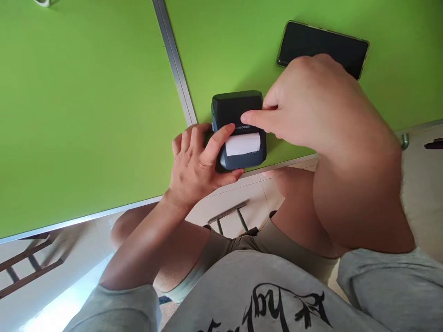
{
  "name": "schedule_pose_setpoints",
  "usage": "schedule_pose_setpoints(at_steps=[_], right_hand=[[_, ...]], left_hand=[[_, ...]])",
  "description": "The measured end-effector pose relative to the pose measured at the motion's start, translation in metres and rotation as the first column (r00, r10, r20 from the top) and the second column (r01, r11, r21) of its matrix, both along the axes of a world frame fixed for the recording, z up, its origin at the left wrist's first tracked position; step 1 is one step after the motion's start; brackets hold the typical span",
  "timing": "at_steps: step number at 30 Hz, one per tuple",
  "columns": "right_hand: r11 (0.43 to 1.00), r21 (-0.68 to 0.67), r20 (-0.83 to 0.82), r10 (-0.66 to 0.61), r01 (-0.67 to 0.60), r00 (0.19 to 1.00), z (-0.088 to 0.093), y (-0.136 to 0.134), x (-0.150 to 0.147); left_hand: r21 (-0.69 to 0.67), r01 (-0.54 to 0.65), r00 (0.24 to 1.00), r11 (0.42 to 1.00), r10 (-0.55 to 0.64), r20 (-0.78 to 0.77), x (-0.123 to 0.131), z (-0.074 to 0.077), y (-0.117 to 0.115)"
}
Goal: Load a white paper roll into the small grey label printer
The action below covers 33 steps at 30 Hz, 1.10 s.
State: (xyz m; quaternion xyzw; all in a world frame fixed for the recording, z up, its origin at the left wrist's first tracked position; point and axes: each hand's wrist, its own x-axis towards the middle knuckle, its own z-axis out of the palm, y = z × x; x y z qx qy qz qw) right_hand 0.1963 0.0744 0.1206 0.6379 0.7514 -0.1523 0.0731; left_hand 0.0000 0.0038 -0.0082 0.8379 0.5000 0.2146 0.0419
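A small black and dark blue label printer lies near the front edge of the green table. White label paper shows at its front slot. My left hand grips the printer from the left, one finger on its top beside the paper and the thumb along the front side. At the upper right side, my right hand pinches the printer's edge, its thumb resting on the black top; the other fingers are curled and partly hidden.
Behind my right hand lies a dark-screened phone on the green table. A metal seam strip runs across the tabletop, left of the printer. Part of a white object shows at the top left edge. My legs are below the table edge.
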Motion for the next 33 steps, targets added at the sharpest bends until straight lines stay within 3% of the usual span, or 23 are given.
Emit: schedule_pose_setpoints(at_steps=[9, 19, 25, 29, 33], right_hand=[[0.998, 0.011, 0.086, 0.054, -0.055, 0.995, -0.007, 0.010, 0.003], [0.995, -0.004, 0.126, 0.104, -0.104, 0.987, -0.006, 0.006, 0.002], [0.992, 0.068, 0.115, 0.099, -0.107, 0.988, -0.010, 0.003, 0.001], [0.990, 0.061, 0.072, 0.122, -0.127, 0.990, -0.005, 0.000, 0.003], [0.965, 0.251, -0.120, 0.107, -0.074, 0.987, 0.003, -0.004, 0.009]], left_hand=[[-0.095, -0.027, 0.999, 0.995, 0.029, 0.017, 0.002, 0.005, -0.001], [-0.074, -0.033, 0.999, 0.997, 0.033, -0.003, 0.002, 0.007, -0.001], [-0.061, -0.026, 1.000, 0.998, 0.025, -0.019, 0.002, 0.006, -0.001], [-0.105, -0.042, 0.999, 0.994, 0.040, -0.019, 0.002, 0.007, -0.002], [-0.112, -0.068, 0.997, 0.991, 0.071, 0.020, 0.003, 0.005, -0.002]])
